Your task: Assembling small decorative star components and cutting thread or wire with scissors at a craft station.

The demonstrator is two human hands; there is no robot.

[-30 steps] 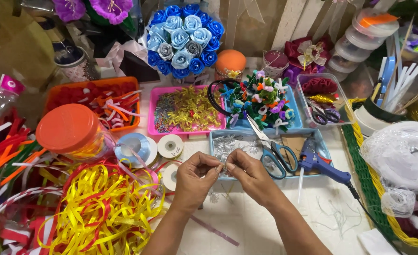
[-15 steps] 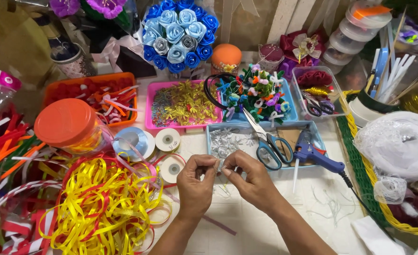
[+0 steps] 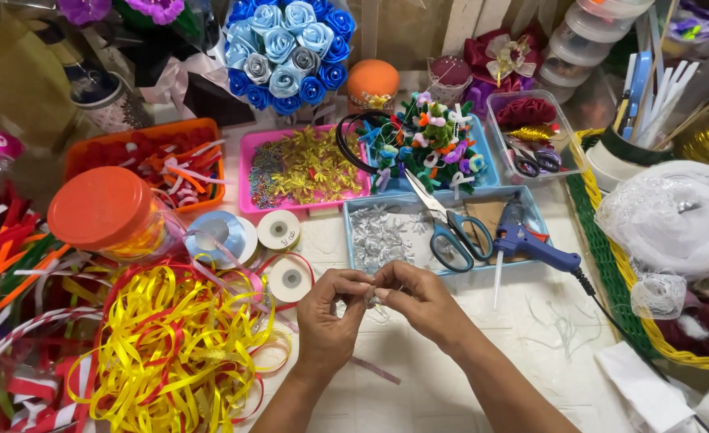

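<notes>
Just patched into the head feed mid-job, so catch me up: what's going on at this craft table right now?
A person has both hands together over the white table, the left hand and right hand pinching a small silvery piece between their fingers. Just beyond sits a blue tray with scissors, and a blue glue gun rests across its corner. Yellow and red ribbon is heaped to the left, beside ribbon spools and an orange-lidded jar.

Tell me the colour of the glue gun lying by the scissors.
Blue glue gun with a white tip, clearest in the head view.
</notes>
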